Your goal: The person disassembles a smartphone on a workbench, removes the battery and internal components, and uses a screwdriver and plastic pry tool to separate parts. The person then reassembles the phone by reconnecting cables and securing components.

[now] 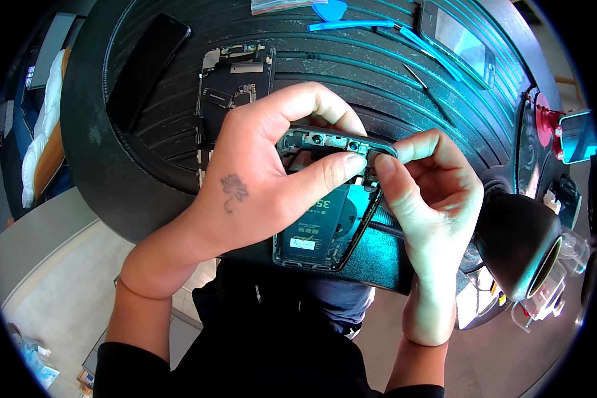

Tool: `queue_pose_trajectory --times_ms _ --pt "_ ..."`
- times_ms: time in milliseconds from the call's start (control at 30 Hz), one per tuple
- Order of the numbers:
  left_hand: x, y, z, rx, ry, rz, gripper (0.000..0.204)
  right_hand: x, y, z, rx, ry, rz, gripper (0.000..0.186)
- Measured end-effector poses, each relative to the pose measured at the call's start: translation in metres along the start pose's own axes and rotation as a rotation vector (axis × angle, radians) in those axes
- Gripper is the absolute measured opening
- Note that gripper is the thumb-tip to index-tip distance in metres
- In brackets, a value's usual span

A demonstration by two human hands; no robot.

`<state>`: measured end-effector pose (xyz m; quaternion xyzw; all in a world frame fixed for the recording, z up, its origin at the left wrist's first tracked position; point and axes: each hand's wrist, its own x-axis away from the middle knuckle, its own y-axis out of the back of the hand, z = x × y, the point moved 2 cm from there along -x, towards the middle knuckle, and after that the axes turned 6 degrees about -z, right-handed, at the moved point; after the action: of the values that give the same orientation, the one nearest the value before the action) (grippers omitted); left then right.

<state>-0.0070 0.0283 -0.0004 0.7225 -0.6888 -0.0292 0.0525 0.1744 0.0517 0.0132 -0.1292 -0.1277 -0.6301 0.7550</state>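
Note:
An opened phone [315, 225], its battery and camera parts exposed, is held tilted near the table's front edge. My left hand [259, 172] grips it, thumb pressed on the camera area at its top and fingers curled behind. My right hand [431, 199] pinches its top right corner between thumb and index finger, other fingers curled in; whatever small part lies under those fingertips is too small to make out. Behind my left hand, a second disassembled phone [225, 73] with visible circuit boards lies on the ridged dark mat, partly hidden.
A black phone [149, 69] lies at left. At the back are blue pry tools [348, 25], another phone [454, 46] and a thin metal tool [418, 79]. A phone on a red stand [547, 119] and a black lamp head [514, 239] crowd the right.

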Motion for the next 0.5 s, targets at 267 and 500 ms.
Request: queue_pose_trajectory --times_ms 267,500 --pt "0.0000 0.0008 -0.0008 0.053 0.037 0.013 0.020 -0.0034 0.0029 0.0013 0.016 0.009 0.062 0.017" --pt "-0.0003 0.0016 -0.0019 0.060 0.049 0.022 0.026 -0.0053 0.0042 -0.0010 -0.043 -0.013 0.068 0.019"
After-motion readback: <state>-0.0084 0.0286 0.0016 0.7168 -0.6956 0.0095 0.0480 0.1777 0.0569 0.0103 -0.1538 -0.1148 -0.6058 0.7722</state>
